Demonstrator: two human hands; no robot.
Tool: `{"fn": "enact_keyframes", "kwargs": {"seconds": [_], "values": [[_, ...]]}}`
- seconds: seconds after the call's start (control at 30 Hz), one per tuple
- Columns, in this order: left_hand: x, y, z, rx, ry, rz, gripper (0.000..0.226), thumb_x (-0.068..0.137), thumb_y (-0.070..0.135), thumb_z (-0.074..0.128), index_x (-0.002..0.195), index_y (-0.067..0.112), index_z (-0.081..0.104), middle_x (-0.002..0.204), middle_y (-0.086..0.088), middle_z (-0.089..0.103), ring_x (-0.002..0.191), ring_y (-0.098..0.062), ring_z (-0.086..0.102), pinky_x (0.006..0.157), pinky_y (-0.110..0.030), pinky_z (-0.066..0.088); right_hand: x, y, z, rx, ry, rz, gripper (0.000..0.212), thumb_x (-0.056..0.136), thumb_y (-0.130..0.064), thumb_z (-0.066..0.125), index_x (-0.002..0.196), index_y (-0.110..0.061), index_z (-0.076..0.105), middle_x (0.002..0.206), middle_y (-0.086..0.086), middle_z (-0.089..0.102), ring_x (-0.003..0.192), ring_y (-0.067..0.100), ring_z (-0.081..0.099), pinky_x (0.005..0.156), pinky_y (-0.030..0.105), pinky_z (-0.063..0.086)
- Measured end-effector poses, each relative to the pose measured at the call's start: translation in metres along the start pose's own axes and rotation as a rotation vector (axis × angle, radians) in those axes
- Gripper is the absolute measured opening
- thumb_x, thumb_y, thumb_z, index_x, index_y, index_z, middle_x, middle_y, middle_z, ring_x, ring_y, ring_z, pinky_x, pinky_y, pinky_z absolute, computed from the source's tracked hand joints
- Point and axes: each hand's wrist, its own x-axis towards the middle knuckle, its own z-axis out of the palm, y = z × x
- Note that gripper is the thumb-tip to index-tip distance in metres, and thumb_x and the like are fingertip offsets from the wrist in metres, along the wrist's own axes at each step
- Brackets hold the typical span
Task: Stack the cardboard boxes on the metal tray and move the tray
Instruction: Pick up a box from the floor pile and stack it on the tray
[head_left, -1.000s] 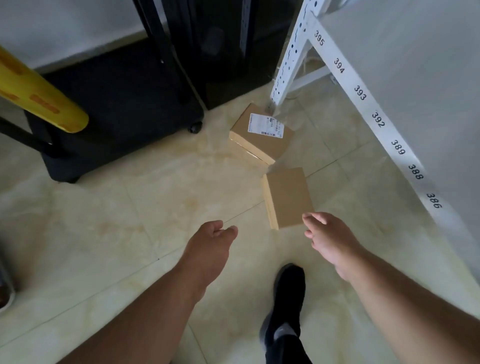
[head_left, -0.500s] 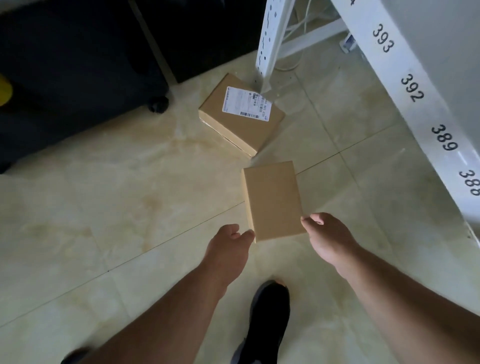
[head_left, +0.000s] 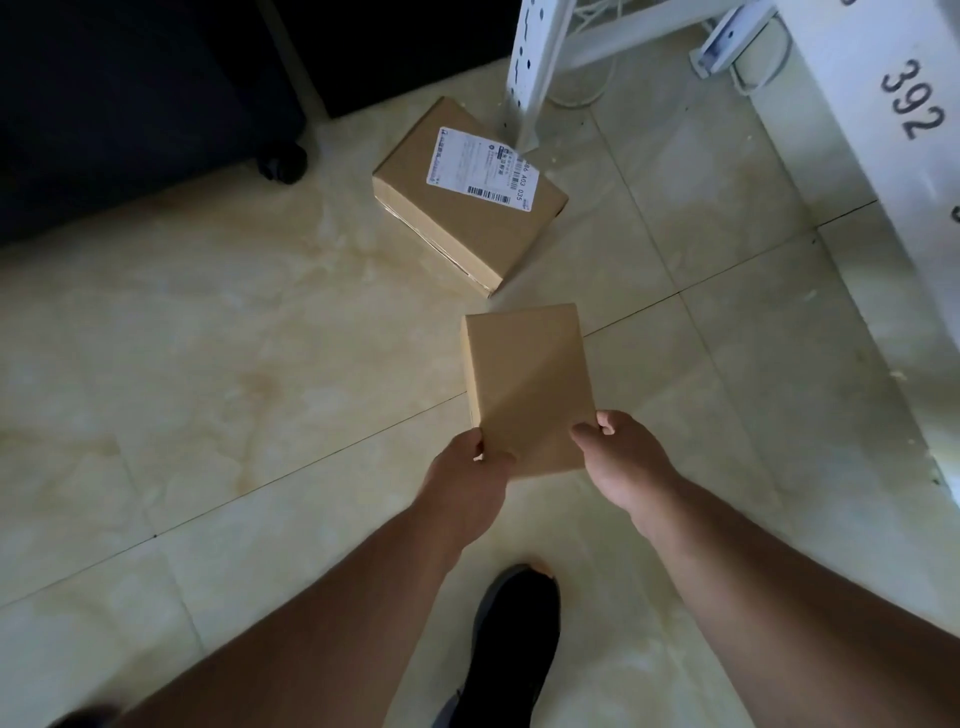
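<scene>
Head view: left hand (head_left: 470, 480) and right hand (head_left: 626, 462) grip the near corners of the plain box (head_left: 527, 384), just nearer than the labelled box (head_left: 467, 200). Step: pickup. Next: lift, then locate the tray, which is unseen.

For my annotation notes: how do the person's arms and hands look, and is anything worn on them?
Both forearms are bare, with no sleeves in view. The left hand and the right hand wear no gloves, and no rings, watch or markings are visible.
</scene>
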Motion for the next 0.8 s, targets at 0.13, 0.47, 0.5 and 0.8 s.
{"fn": "enact_keyframes", "kwargs": {"seconds": [0.13,0.47,0.5,0.8], "values": [[-0.025,0.0,-0.022,-0.043,0.024,0.004,0.043,0.1,0.033,0.059,0.143,0.031,0.057,0.119,0.014,0.064,0.09,0.005,0.057,0.065,-0.015,0.04,-0.027,-0.016,0.002,0.04,0.015,-0.015,0.061,0.099,-0.041,0.05,0.154,-0.016,0.04,0.154,0.006,0.049,0.135,0.027,0.05,0.091,0.028,0.034],[-0.144,0.011,-0.157,-0.117,0.125,0.009,0.035,0.095,0.037,0.059,0.13,0.042,0.061,0.122,0.018,0.067,0.1,-0.006,0.065,0.072,-0.023,0.048,-0.161,-0.116,0.028,0.111,0.025,-0.141,0.032,0.099,-0.041,0.055,0.118,-0.015,0.05,0.095,0.001,0.058,0.078,0.016,0.052,0.066,0.032,0.037],[-0.157,0.01,-0.174,-0.113,0.129,0.026,0.037,0.09,0.041,0.058,0.127,0.044,0.062,0.122,0.019,0.069,0.102,-0.008,0.067,0.078,-0.028,0.053,-0.177,-0.129,0.032,0.121,0.026,-0.165,0.027,0.099,-0.038,0.056,0.11,-0.014,0.051,0.089,0.002,0.058,0.074,0.017,0.053,0.062,0.031,0.037],[-0.26,-0.007,-0.328,-0.242,0.196,0.158,0.038,0.089,0.037,0.057,0.125,0.043,0.063,0.111,0.026,0.073,0.105,-0.006,0.069,0.098,-0.039,0.055,-0.316,-0.236,0.092,0.14,0.02,-0.305,0.018,0.098,-0.024,0.059,0.112,-0.012,0.054,0.086,0.001,0.061,0.07,0.015,0.056,0.053,0.029,0.037]]}}
